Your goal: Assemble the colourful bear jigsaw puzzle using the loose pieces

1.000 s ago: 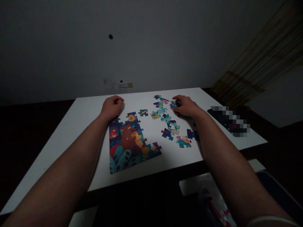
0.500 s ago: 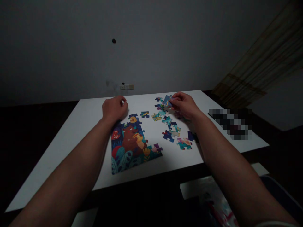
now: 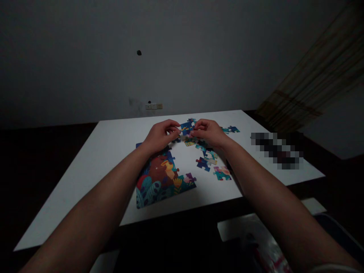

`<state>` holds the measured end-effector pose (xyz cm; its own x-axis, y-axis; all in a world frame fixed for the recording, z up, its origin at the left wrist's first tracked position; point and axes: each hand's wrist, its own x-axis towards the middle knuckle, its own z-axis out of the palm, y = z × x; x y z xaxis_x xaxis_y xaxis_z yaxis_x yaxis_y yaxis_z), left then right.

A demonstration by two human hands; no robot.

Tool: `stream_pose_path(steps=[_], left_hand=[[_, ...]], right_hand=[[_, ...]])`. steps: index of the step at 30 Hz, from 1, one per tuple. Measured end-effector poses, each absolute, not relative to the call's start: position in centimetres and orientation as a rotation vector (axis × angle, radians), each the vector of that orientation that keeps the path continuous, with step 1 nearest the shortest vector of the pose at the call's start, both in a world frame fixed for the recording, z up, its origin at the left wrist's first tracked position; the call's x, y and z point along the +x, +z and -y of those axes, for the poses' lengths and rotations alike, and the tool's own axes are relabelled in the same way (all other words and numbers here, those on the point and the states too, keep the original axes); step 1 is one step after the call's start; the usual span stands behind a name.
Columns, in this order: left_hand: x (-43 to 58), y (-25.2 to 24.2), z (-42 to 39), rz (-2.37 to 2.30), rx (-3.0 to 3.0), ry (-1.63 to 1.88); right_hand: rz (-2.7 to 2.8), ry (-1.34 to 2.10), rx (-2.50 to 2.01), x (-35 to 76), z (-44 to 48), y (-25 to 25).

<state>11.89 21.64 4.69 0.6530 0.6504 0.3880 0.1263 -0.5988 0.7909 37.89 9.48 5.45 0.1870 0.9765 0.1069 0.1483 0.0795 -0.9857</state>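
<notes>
Piece is up between the two hands, over the far middle of the worktop, picture side to the viewer. Right hand pinches it at the right edge, thumb and fingers closed on it. Left hand has fingertips at the left edge; can't tell if it grips or just touches. Piece looks like card: light, stiff, likely easy to bend or fray at the tabs, not very slippery. Best taken by opposite edges, thumb and finger, clear of the knobs; flat on the worktop it'd probably need a nail under the rim. Joined puzzle lies flat near the left forearm, partly hidden by it; would likely come apart if lifted by one corner. Loose pieces lie to its right, some past the right hand. Worktop white, smooth-looking. Pixelated item at its right. Room dim: grey wall with dark hole and sockets, curtain right, clear bag below the near edge
</notes>
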Motion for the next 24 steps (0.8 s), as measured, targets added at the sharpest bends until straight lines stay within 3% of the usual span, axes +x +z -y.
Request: stream_pose_path(steps=[11, 17, 24], left_hand=[[11.7, 4.0, -22.4, -0.621, 1.923, 0.927], [9.6, 4.0, -25.2, -0.888, 1.778, 1.102], [7.8, 2.8, -27.3, -1.091, 1.589, 1.152]], right_hand=[[1.338, 0.847, -1.396, 38.1, -9.6, 5.5], [1.497, 0.216, -2.162, 43.4, -6.9, 8.4], [1.529, 0.419, -2.670, 44.9, -4.5, 10.5]])
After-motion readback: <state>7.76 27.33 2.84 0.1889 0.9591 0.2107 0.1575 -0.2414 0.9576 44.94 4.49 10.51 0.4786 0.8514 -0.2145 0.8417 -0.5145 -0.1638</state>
